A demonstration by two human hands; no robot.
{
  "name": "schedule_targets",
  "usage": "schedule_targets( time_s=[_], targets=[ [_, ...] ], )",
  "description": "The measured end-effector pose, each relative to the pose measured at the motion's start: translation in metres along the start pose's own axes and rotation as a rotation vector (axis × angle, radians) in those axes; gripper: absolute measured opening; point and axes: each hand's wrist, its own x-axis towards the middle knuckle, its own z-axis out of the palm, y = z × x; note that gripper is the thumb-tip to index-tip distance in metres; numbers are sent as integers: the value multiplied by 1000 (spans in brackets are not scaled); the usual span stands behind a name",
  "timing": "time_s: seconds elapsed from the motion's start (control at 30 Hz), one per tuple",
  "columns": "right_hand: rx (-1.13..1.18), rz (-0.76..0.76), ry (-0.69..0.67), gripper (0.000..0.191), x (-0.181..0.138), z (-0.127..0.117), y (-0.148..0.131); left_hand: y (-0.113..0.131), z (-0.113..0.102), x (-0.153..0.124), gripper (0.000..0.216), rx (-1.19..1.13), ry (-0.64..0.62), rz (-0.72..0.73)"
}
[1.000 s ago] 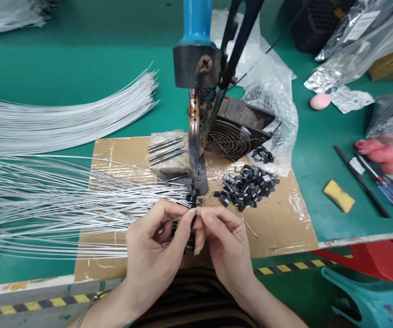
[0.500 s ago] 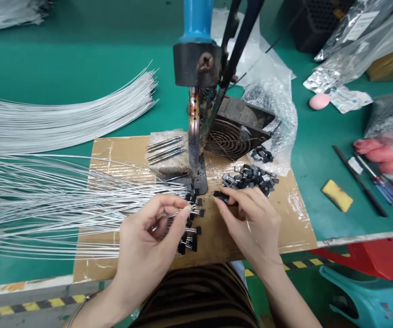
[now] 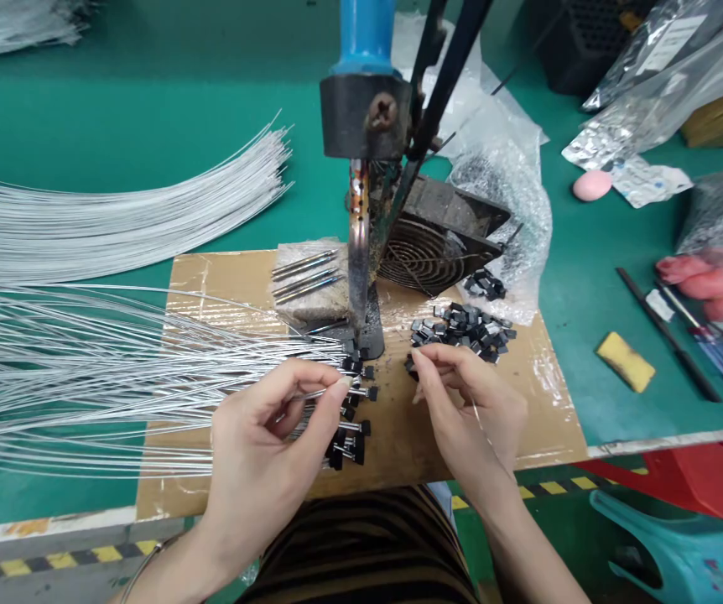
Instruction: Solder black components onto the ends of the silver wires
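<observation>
My left hand (image 3: 279,445) is closed, thumb and forefinger pinching a thin grey wire close to the black-tipped ends. Around it lie many wires (image 3: 241,365) with small black connectors (image 3: 353,449) on their right ends. My right hand (image 3: 471,403) is at the near edge of a pile of loose black connectors (image 3: 465,327). Its thumb and forefinger are pressed together beside a dark piece (image 3: 410,366), mostly hidden by the fingers, so what they grip cannot be made out. Between the hands, farther back, a soldering iron (image 3: 359,243) points down in its stand.
Cardboard (image 3: 550,419) covers the work area on the green table (image 3: 148,109). A bundle of wires (image 3: 148,222) lies at the left. Behind the connectors stands a fan (image 3: 428,252). Solder tips (image 3: 304,277) rest on a block. A yellow sponge (image 3: 626,361) is at right.
My right hand has drawn slightly right and its fingertips have shifted at the dark connectors. My left hand keeps its pinch on the wire, nearly unmoved.
</observation>
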Motion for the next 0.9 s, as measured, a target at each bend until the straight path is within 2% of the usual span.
schedule_targets(
  time_s=[0.07, 0.17, 0.3, 0.43, 0.6, 0.73, 0.9],
  targets=[
    [181, 131, -13, 3, -1, -1, -8, 0, 0, 0, 8, 1, -1, -4],
    [399, 206, -25, 7, -1, -1, -18, 1, -1, 0, 9, 1, -6, -19],
    [580, 298, -99, 8, -1, 2, -28, 4, 0, 2, 6, -27, -15, -35],
    [738, 415, -190, 3, -3, 10, -33, 11, -1, 6, 6, -172, -61, -76],
    [795, 492, -236, 6, -4, 17, -36, 18, -5, 11, 9, -232, -146, -171],
    [786, 492, -249, 9, -2, 18, -38, 18, -6, 14, 9, -272, -210, -150],
    [789, 481, -254, 8, 0, 18, -40, 18, -7, 16, 12, -281, -216, -113]
  ],
)
